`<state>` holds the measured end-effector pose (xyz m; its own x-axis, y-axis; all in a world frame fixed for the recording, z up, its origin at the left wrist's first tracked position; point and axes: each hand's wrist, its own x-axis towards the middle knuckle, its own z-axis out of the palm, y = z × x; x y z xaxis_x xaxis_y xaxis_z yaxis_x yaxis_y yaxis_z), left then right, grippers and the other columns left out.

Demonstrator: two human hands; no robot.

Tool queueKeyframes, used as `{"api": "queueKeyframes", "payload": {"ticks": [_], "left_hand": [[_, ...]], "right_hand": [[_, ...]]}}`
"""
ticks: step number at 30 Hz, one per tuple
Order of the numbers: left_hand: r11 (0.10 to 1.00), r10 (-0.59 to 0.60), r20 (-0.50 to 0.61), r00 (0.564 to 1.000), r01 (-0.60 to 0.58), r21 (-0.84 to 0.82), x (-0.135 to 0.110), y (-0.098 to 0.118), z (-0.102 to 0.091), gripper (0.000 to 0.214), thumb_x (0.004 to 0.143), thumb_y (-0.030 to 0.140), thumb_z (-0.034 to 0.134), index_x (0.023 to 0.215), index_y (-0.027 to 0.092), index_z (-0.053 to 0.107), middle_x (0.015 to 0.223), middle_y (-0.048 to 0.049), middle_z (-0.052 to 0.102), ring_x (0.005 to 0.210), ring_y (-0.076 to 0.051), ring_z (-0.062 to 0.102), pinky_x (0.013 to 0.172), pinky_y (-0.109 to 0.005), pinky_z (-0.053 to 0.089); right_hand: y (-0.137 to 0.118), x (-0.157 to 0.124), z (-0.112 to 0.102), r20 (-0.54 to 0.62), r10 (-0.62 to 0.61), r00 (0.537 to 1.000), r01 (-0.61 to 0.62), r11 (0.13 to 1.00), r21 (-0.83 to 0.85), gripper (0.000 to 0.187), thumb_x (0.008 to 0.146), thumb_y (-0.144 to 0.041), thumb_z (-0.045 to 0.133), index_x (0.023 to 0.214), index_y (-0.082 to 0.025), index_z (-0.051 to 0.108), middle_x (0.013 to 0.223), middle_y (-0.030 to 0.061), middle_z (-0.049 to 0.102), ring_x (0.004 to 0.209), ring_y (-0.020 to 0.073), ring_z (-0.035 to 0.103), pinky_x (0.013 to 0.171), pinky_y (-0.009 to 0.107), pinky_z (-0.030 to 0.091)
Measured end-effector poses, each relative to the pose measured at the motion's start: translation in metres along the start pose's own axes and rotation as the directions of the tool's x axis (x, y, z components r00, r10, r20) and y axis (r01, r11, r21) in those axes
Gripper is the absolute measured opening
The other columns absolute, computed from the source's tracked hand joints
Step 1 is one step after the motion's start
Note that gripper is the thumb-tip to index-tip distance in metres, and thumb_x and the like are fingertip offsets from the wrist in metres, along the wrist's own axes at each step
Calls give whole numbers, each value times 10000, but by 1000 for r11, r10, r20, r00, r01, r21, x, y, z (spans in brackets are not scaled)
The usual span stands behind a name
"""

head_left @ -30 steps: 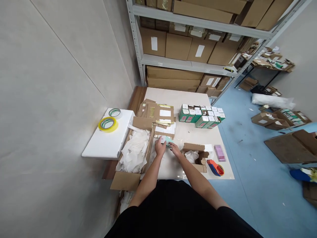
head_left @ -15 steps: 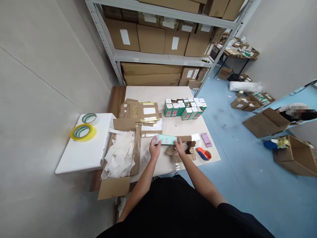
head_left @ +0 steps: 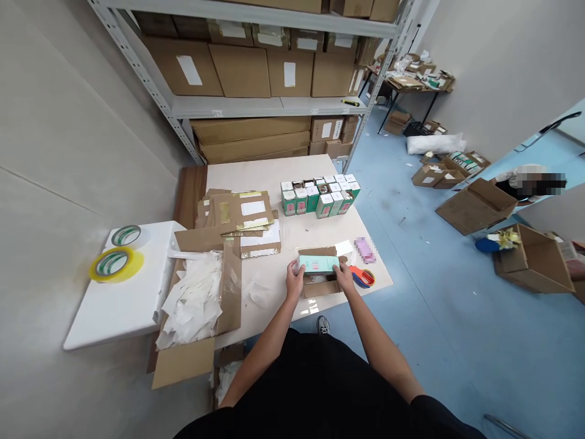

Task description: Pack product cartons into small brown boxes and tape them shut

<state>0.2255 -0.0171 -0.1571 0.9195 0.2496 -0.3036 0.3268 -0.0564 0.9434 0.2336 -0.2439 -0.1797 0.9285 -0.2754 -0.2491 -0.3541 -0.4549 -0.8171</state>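
A mint-green and white product box (head_left: 319, 263) lies level between my two hands, above a small open cardboard box (head_left: 319, 289). My left hand (head_left: 295, 279) grips its left end, and my right hand (head_left: 344, 277) grips its right end. The product box hides most of the cardboard box's inside. Just right of my right hand is a red and blue tape dispenser (head_left: 362, 277). A white piece of paper or card (head_left: 343, 248) lies behind it, near a blurred pink item (head_left: 365, 250).
Several green and white boxes (head_left: 320, 198) stand at the table's back right. Flattened cardboard (head_left: 242, 210) is stacked at left, behind a carton of white paper (head_left: 196, 299). Tape rolls (head_left: 116, 264) lie on a white surface. A person (head_left: 530, 182) is beside cartons at far right.
The product box has moved from left of the cardboard box to directly over it, both hands still on its ends. The whole view has shifted, so the table appears further left.
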Motion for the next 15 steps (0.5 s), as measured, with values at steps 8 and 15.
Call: {"api": "queueKeyframes", "payload": {"ticks": [8, 15], "left_hand": [[915, 79, 0, 997, -73, 396, -10, -26, 28, 456, 971, 384, 533, 1382, 191, 567, 1494, -164, 562, 1420, -311, 493, 1191, -461, 380], [723, 84, 102, 991, -131, 678, -11, -41, 28, 389, 885, 263, 585, 1247, 197, 714, 1602, -115, 478, 1544, -342, 310, 1273, -506, 253]], "right_hand": [[26, 11, -16, 64, -63, 996, 65, 997, -40, 483, 911, -512, 465, 1173, -180, 698, 1222, 137, 692, 1153, 300, 623, 1007, 387, 485], [35, 10, -1, 105, -16, 994, 39, 973, -227, 520, 884, -575, 594, 1143, -147, 740, 1435, 200, 579, 1394, 344, 480, 1123, 402, 390]]}}
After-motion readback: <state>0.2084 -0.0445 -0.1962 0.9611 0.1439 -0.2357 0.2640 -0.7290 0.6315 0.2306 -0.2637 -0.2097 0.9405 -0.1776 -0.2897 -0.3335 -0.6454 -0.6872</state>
